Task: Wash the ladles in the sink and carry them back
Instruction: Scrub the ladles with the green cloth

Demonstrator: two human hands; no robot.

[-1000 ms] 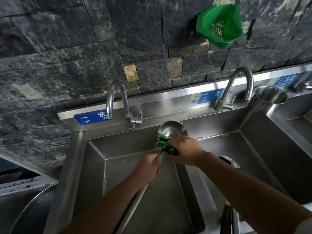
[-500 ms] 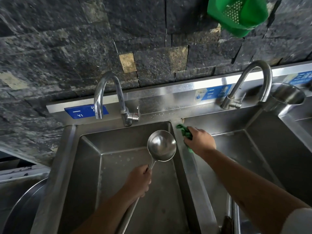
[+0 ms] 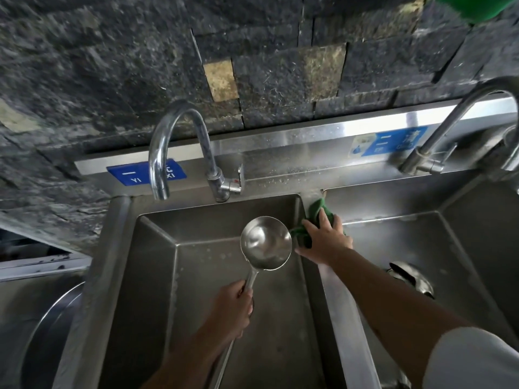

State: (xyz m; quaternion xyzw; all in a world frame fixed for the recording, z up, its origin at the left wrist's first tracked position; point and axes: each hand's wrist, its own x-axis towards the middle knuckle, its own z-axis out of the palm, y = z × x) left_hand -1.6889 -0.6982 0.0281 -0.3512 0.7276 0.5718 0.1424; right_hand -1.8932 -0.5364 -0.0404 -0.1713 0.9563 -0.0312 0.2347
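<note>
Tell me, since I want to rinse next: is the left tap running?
Off. No stream falls from the left tap's spout, and the ladle bowl in the left hand beneath looks empty.

Green basket (image 3: 474, 7) cropped at top edge; right faucet (image 3: 460, 122) clipped right; ladle (image 3: 265, 242) handle end out of frame bottom.

Two steel ladles (image 3: 266, 242) (image 3: 411, 279), one green cloth (image 3: 313, 223), two sink basins (image 3: 157, 248) (image 3: 449, 234), two gooseneck taps (image 3: 179, 147) (image 3: 460, 119), two blue labels (image 3: 146, 172) (image 3: 393, 141), two bare hands (image 3: 231, 307) (image 3: 325, 240).
</note>
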